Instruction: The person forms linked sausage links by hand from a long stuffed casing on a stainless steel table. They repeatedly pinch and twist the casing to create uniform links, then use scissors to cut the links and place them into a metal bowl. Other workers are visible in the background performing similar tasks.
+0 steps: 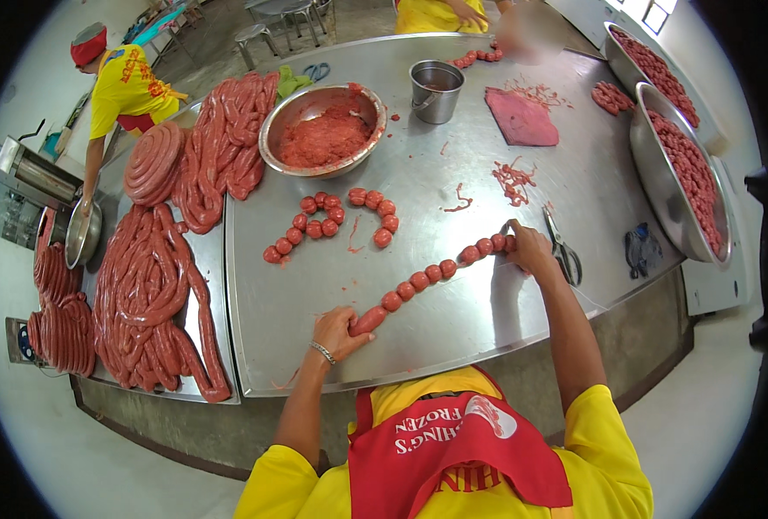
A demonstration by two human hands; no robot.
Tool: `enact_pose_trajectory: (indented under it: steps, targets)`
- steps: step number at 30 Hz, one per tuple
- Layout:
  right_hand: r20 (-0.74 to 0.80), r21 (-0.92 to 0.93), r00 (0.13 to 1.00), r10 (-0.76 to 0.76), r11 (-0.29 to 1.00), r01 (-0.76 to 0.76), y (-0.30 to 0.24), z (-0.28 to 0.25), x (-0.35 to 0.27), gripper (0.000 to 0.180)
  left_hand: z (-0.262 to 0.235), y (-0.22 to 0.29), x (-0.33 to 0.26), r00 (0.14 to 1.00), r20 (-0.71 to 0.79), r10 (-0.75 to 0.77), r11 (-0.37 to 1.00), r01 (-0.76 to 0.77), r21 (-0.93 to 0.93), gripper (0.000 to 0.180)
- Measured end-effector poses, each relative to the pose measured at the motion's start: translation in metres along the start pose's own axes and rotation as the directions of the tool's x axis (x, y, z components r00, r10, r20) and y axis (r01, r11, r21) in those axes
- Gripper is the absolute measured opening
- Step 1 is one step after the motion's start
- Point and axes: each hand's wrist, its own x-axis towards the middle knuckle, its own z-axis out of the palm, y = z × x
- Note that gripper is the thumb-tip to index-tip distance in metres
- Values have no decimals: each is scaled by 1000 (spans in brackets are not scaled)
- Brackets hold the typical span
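A string of round sausage links stretches at a slant over the steel table. Its near left end, a longer untied piece, is gripped by my left hand, which wears a bracelet. At the far right end, my right hand has its fingers closed round the last links. Beyond the string lie two short curled strings of links. Scissors with dark handles rest just right of my right hand. Thin red string scraps are scattered farther up the table.
Long filled sausage casings are heaped on the left. A bowl of minced meat, a small metal bucket and a pink cloth stand farther back. Large basins of links line the right edge. Two other people work nearby.
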Motion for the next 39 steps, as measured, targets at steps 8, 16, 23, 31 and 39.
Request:
enact_pose_trajectory:
  steps: [8,16,23,31,39]
  targets:
    - [50,4,998,32,999,-32,-4,-4,0,71,33,35,3,991,-115,-62,995,52,-88,44]
    - [73,-13,996,47,999,-46,-11,-14,-2,57,34,45,-1,931,359,-62,406,352,-843,43]
    - [-3,-126,1000,-13,992,12,-16,2,5,36,48,48,-4,886,439,147,-434,457,-776,42]
    - [89,19,860,-502,864,503,-199,62,-89,55,62,40,0,900,426,-96,-38,424,-905,36]
    - [96,692,899,-427,678,248,-86,28,-157,24,55,40,-2,884,462,-68,24,464,-885,35]
